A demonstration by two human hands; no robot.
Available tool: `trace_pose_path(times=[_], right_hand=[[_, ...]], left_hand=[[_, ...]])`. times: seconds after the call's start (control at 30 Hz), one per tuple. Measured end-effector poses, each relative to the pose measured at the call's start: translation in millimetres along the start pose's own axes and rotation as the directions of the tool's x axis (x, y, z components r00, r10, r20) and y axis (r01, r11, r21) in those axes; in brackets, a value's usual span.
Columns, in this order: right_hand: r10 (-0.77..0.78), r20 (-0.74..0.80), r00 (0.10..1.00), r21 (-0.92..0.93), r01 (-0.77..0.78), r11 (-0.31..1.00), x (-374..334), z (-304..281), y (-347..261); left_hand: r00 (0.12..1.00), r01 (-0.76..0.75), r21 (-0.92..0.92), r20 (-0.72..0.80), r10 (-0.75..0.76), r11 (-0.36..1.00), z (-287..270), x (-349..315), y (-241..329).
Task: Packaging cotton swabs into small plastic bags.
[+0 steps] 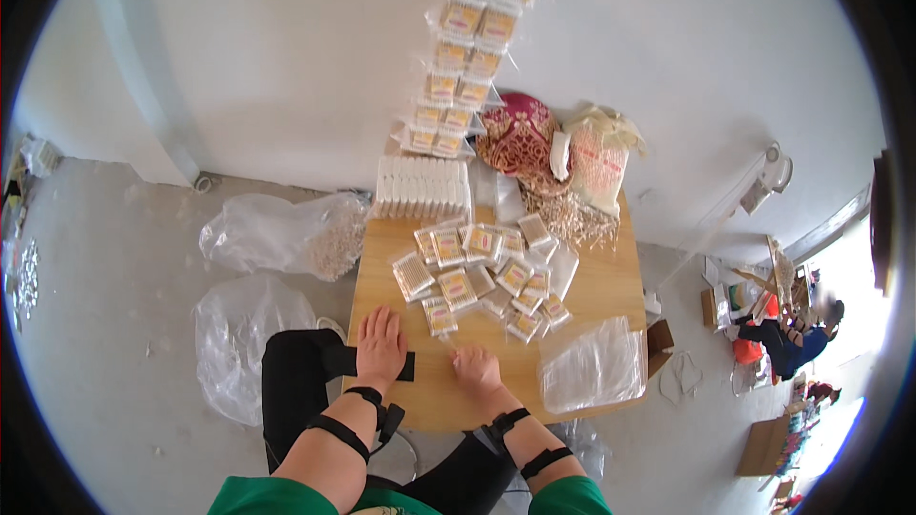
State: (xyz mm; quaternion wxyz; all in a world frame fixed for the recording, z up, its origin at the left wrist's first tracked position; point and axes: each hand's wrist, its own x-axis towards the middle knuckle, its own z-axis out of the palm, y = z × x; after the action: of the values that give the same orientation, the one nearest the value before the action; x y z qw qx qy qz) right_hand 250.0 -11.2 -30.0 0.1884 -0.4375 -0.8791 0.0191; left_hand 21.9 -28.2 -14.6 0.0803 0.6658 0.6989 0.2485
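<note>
My left hand (382, 348) lies on the wooden table near its left edge, fingers stretched forward. Beside and partly under it is a flat black object (405, 367). Closer to the middle, my right hand (476, 370) is closed, with its knuckles up. A thin pale sliver shows by its fingertips, too small to name. Just beyond both hands, small clear packets (458, 288) of thin sticks with yellow labels lie in a loose heap. A stack of clear plastic bags (596, 367) lies to the right of my right hand.
White bundles (423, 187) stand in rows at the back left, below a tall stack of bagged packets (461, 19). Loose short sticks (582, 219), a patterned red cloth (520, 133) and a filled sack (601, 157) sit at back right. Plastic bags (253, 348) lie on the floor left.
</note>
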Motion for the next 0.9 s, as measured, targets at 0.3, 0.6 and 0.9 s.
trace_pose_path(times=[0.3, 0.6, 0.9], right_hand=[[0.723, -0.225, 0.654, 0.524, -0.544, 0.655, 18.7, -33.9, 39.9], [0.886, -0.111, 0.449, 0.284, -0.840, 0.462, 95.9, -69.2, 260.9], [0.360, -0.685, 0.634, -0.108, -0.577, 0.810, 113.9, -99.7, 331.6]], left_hand=[[0.999, 0.039, 0.026, 0.000, -0.039, 0.999, -3.5, 3.6, 3.3], [1.000, -0.001, 0.105, -0.016, 0.003, 0.994, -6.0, -5.7, -7.0], [0.999, -0.041, 0.022, -0.027, 0.042, 0.999, 0.9, 10.6, 18.1]])
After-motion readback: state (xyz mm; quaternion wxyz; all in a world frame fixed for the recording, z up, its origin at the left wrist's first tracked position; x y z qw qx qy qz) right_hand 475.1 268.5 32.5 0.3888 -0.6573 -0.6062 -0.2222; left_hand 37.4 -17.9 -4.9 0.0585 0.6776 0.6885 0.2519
